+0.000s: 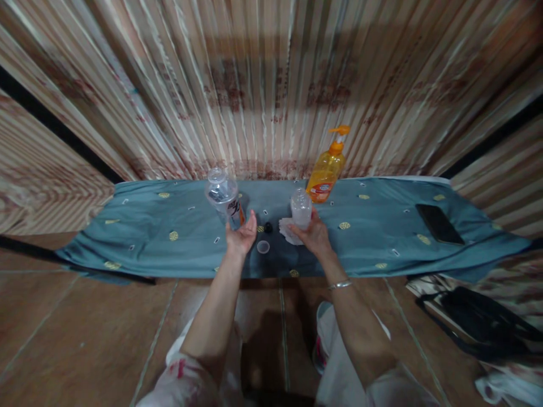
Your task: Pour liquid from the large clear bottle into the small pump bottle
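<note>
My right hand point(316, 233) is closed round the lower part of a small clear bottle point(301, 207), which stands upright; some fingers are hidden behind it. A crumpled white tissue or cloth point(290, 233) lies under and beside that bottle. My left hand point(242, 237) is open, fingers apart and palm turned up, close to the base of a larger clear plastic bottle point(223, 195) with a dark-lettered label; whether they touch I cannot tell. Between my hands lie a small black cap point(268, 227) and a round translucent lid point(263, 247).
An orange pump bottle point(326, 172) stands behind the small bottle. A dark phone point(439, 224) lies at the right on the green cloth-covered table point(169, 254). Striped curtains point(263, 85) hang behind it. A black bag point(483, 319) sits low at the right.
</note>
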The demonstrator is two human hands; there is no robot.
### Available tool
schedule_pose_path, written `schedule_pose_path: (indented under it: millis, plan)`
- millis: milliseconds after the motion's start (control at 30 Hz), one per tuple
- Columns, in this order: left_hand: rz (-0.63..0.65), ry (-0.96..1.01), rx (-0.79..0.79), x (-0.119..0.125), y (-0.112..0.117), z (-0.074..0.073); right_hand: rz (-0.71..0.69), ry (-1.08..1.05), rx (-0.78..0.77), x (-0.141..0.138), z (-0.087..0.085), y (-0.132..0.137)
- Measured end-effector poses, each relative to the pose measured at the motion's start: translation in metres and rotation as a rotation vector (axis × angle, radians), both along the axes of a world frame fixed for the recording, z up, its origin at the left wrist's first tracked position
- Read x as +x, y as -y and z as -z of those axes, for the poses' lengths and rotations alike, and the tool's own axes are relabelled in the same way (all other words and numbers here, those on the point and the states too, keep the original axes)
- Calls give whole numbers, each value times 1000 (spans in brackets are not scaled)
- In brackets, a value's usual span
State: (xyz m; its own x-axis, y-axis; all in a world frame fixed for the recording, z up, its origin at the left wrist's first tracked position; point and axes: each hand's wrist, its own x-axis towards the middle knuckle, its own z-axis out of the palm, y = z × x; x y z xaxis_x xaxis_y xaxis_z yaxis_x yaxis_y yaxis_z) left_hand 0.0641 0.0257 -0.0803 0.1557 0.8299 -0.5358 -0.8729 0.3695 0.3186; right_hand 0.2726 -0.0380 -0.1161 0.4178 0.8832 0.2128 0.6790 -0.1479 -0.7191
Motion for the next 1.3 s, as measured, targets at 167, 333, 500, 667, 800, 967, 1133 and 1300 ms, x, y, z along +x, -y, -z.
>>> schedule_pose_path:
  millis: [167,333,500,667,800,967,1133,1300]
  plan:
    - [143,-202,141,12,12,5,28,-16,2,3,1,-4]
    - [247,-430,364,21,28,11,47,-65,-7,6,-7,-7]
    - [292,-647,546,38,39,21,43,-112,13,8,-24,1]
    - [386,-810,672,61,51,30,10,-188,18,6,-35,17]
    - [461,-858,754,69,58,31,-37,-285,64,3,-36,30]
    - [464,-812,831,69,65,28,-62,-330,76,-5,-38,43]
    - [388,-783,866,74,68,30,-80,-278,39,-17,-40,45]
    - [312,-804,793,74,61,38,-165,-321,48,-21,-34,38]
